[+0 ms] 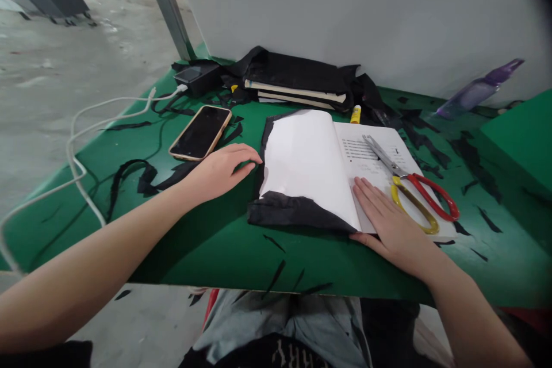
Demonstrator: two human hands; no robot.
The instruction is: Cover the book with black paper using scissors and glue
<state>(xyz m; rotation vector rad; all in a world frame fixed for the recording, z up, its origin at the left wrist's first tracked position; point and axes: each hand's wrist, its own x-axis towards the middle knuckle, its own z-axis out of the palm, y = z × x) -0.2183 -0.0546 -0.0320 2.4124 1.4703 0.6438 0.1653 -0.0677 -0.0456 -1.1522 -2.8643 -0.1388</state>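
An open book (302, 149) lies on the green table, its left side a blank white page. Black fabric (293, 211) is folded over the lower and left edges of that side. My left hand (226, 167) rests by the left edge of the book, fingers extended and holding nothing. My right hand (390, 224) lies flat on the printed right page near the spine, the thumb at the lower edge. Scissors (405, 175) with one red and one yellow handle lie on the right page, just beyond my right hand.
A smartphone (201, 132) lies left of the book, near a black box (198, 77) with a white cable (77, 169). Behind are black-covered books (297, 77) and a yellow glue stick (356, 114). A purple bottle (478, 89) stands tilted at right. Black scraps (431, 146) are scattered about.
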